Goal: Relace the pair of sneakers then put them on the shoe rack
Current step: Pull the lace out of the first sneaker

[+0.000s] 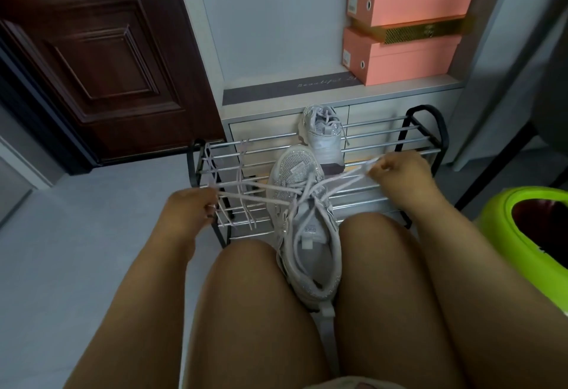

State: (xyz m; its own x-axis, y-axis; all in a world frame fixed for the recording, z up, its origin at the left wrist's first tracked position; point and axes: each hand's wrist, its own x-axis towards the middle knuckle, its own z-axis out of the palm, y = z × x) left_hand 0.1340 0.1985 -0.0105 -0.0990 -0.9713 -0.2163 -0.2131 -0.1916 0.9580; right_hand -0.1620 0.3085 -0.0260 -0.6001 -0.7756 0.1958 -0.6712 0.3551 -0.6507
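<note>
A white glittery sneaker (302,228) lies between my knees, toe pointing away toward the shoe rack (381,139). Its pale laces (338,181) cross over the tongue and stretch out to both sides. My left hand (192,205) grips one lace end at the left, pulled taut. At the right, my right hand (396,167) pinches the other lace end. The second sneaker (322,136) stands on the rack's top bars, heel toward me, with its laces in.
The black-framed metal rack stands against a white cabinet (384,102). Pink shoe boxes (405,19) are stacked on the cabinet at the right. A dark wooden door (101,59) is at the left, a green bin (528,231) at the right.
</note>
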